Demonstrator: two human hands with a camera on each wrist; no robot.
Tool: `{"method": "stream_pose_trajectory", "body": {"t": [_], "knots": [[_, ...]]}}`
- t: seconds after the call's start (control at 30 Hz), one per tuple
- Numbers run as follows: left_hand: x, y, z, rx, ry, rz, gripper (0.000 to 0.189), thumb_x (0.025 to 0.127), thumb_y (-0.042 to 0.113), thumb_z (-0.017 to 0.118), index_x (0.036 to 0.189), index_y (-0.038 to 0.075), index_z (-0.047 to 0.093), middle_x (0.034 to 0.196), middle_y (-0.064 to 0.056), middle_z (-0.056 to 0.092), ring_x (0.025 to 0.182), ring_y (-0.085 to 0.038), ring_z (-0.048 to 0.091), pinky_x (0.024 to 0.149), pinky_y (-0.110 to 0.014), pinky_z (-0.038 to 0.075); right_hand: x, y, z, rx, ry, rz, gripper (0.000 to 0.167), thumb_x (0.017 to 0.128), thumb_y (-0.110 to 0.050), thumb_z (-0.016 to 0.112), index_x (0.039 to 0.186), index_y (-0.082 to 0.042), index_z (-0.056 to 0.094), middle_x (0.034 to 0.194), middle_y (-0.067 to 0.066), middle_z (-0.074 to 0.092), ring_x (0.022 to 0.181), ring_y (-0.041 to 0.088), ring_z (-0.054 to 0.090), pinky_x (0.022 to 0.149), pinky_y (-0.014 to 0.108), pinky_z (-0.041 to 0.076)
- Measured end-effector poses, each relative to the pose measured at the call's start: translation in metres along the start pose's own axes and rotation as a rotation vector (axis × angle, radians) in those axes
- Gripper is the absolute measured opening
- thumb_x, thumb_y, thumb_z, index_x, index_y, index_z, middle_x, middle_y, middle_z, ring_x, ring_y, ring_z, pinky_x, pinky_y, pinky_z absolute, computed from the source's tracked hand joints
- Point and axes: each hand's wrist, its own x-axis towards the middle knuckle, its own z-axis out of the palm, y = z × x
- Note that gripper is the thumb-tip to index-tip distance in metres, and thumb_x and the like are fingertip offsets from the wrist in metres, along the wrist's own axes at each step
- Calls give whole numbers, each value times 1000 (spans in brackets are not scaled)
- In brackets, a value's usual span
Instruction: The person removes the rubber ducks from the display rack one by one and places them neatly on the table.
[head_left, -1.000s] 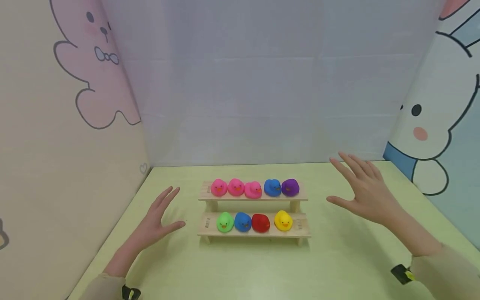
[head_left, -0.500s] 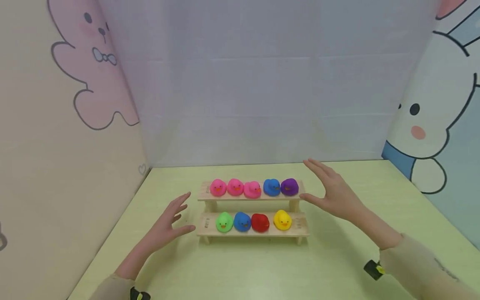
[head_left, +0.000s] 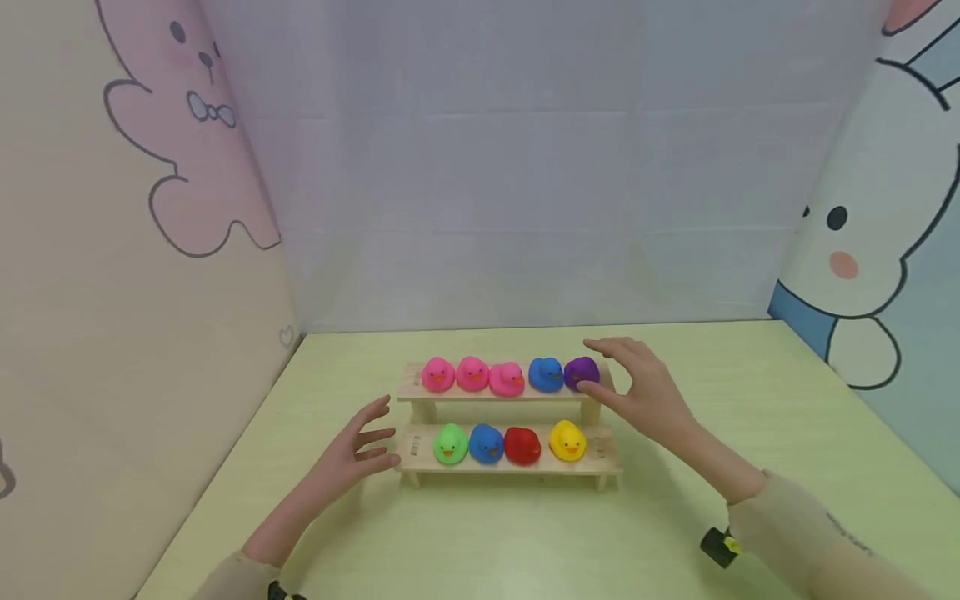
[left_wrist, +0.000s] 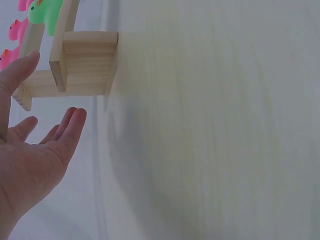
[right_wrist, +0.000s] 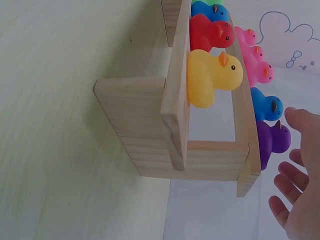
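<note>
A two-step wooden rack (head_left: 510,469) stands mid-table with toy ducks on both shelves. On the upper shelf sit several pink ducks (head_left: 472,374), a blue duck (head_left: 545,375) and, at the right end, a purple duck (head_left: 577,369). The lower shelf bears a green duck (head_left: 450,444), another blue duck (head_left: 486,443), a red duck (head_left: 522,446) and a yellow duck (head_left: 567,441). My right hand (head_left: 652,396) is beside the purple duck, thumb and fingers spread around its right side. My left hand (head_left: 347,454), holding nothing, hovers with parted fingers by the rack's left end.
The pale yellow-green table (head_left: 480,542) runs back to a whitish curtain (head_left: 480,167). A wall with a pink cartoon figure (head_left: 202,158) rises on the left, one with a white rabbit (head_left: 847,233) on the right. Small black devices hang at both sleeves.
My right hand has moved left from the table's right side to the purple duck. My left hand has come right, closer to the rack. The ducks have stayed in place.
</note>
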Motion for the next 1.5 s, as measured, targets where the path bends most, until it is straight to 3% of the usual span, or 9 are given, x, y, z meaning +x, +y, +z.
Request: {"method": "stream_pose_trajectory", "body": {"t": [0.17, 0.27, 0.53, 0.73, 1.0, 1.23, 1.5], "knots": [[1, -5, 8, -67, 10, -115, 82, 75, 21, 74, 142, 25, 26, 142, -11, 29, 120, -32, 44, 90, -36, 44, 1, -5, 8, 10, 33, 26, 49, 72, -28, 77, 117, -15, 60, 109, 1, 60, 102, 19, 50, 81, 41, 44], [0, -5, 12, -77, 13, -147, 80, 75, 22, 74, 141, 24, 29, 139, -10, 34, 119, -30, 46, 89, -35, 44, 2, -9, 12, 14, 29, 51, 45, 74, -29, 75, 114, -15, 62, 107, 0, 60, 101, 18, 50, 80, 40, 45], [-2, -5, 19, -167, -40, -162, 70, 80, 16, 69, 140, 17, 33, 130, -17, 43, 115, -30, 49, 87, -32, 45, 2, -12, 14, 39, 16, 96, 39, 76, -25, 74, 112, -16, 63, 103, -1, 62, 95, 18, 50, 74, 40, 47], [-3, -11, 24, -294, -18, -198, 66, 82, 11, 66, 139, 17, 34, 129, -19, 44, 112, -27, 52, 86, -30, 46, 1, -10, 13, 54, 16, 94, 41, 76, -22, 74, 114, -15, 63, 104, -1, 64, 93, 18, 52, 75, 39, 46], [-6, -16, 33, -442, 8, -213, 67, 85, 6, 61, 142, 18, 29, 133, -19, 38, 114, -24, 50, 86, -31, 45, -1, -5, 8, 43, 4, 98, 41, 75, -23, 74, 114, -15, 63, 99, -2, 66, 87, 16, 56, 67, 26, 43], [-7, -19, 35, -468, 66, -252, 65, 83, 9, 64, 138, 28, 36, 132, -13, 40, 115, -23, 48, 89, -31, 43, 4, -1, 3, 78, -60, 101, 39, 76, -23, 73, 114, -16, 64, 102, -2, 67, 89, 16, 57, 73, 33, 46], [-8, -17, 34, -472, 31, -239, 67, 84, 7, 61, 141, 24, 31, 134, -16, 37, 116, -22, 47, 90, -28, 41, 6, 8, -1, 123, -85, 75, 42, 77, -15, 72, 118, -14, 61, 108, 1, 64, 97, 19, 55, 77, 40, 48]]}}
